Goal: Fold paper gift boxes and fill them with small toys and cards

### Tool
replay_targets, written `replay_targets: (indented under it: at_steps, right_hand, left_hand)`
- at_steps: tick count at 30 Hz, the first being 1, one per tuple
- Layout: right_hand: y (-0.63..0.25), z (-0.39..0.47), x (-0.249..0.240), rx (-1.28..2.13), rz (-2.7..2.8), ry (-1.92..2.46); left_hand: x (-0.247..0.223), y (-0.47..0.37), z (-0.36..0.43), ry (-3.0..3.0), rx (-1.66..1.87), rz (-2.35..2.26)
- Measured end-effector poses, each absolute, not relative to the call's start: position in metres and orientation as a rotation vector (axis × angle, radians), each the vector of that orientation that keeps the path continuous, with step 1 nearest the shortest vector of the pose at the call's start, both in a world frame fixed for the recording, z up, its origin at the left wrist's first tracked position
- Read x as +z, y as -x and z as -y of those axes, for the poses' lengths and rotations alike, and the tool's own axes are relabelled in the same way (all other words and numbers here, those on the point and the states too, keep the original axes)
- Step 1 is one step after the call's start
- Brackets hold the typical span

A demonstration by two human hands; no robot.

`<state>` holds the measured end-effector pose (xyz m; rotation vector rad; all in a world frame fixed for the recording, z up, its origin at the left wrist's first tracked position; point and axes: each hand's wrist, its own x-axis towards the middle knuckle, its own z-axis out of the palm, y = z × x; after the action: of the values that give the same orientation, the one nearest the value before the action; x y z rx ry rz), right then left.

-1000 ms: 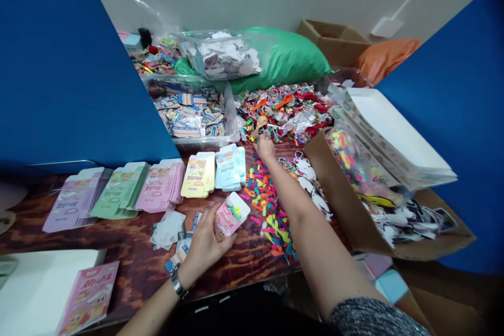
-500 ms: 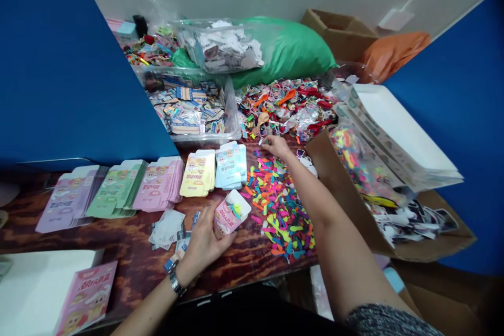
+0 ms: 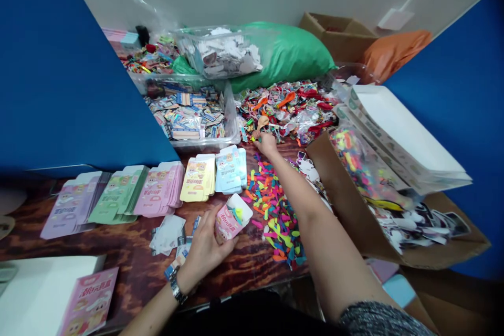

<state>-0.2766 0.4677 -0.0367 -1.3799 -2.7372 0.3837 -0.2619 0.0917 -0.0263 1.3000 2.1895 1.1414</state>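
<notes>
My left hand [image 3: 208, 244] is closed around a small pink paper box [image 3: 229, 222]. The box is tilted with its top open, and bits of yellow and teal show inside. At the front edge of a pile of mixed trinkets [image 3: 291, 107] is my right hand [image 3: 266, 143], its fingers bent together by a beige balloon [image 3: 262, 123]. Whatever those fingertips touch is too small to make out. Under my right forearm spreads a heap of colourful small balloons [image 3: 271, 194]. Left of the box lie white cards [image 3: 168, 234].
Stacks of flat boxes stand in a row: purple [image 3: 71, 205], green [image 3: 118, 194], pink [image 3: 159, 189], yellow [image 3: 198, 178], blue [image 3: 230, 168]. Behind them is a clear bin [image 3: 232, 115] of small packets. A cardboard box [image 3: 346, 199] borders the right side.
My right hand has moved slightly left and closer to the trinket pile's edge. The left hand keeps its hold on the pink box. The camera view has shifted a little.
</notes>
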Motion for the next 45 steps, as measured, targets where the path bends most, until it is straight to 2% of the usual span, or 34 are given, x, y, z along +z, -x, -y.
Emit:
replay_targets:
  at_steps: [9, 20, 28, 32, 36, 40, 42, 45]
  right_hand:
    - [0.287, -0.469, -0.046, 0.375, 2.817, 1.251]
    - [0.242, -0.472, -0.002, 0.481, 2.820, 1.207]
    - [0.246, -0.449, -0.026, 0.402, 2.799, 1.405]
    - [0.236, -0.441, -0.016, 0.484, 2.813, 1.429]
    - [0.212, -0.416, 0.020, 0.676, 2.832, 1.205]
    - [0.186, -0.357, 0.054, 1.124, 2.723, 0.438]
    - [0.178, -0.322, 0.063, 1.049, 2.777, 0.215]
    - [0.171, -0.281, 0.067, 0.727, 2.914, 0.102]
  left_hand:
    - [-0.029, 0.260, -0.094, -1.316, 1.159, -2.184]
    - [-0.025, 0.254, -0.097, -1.271, 1.222, -2.179]
    - [-0.024, 0.247, -0.088, -1.309, 1.271, -2.228]
    - [-0.026, 0.249, -0.085, -1.236, 1.272, -2.261]
    - [-0.026, 0.257, -0.087, -1.194, 1.319, -2.334]
    - [-0.027, 0.260, -0.091, -1.193, 1.336, -2.405]
    - [-0.027, 0.258, -0.092, -1.191, 1.327, -2.411]
    - [-0.026, 0.253, -0.091, -1.222, 1.318, -2.368]
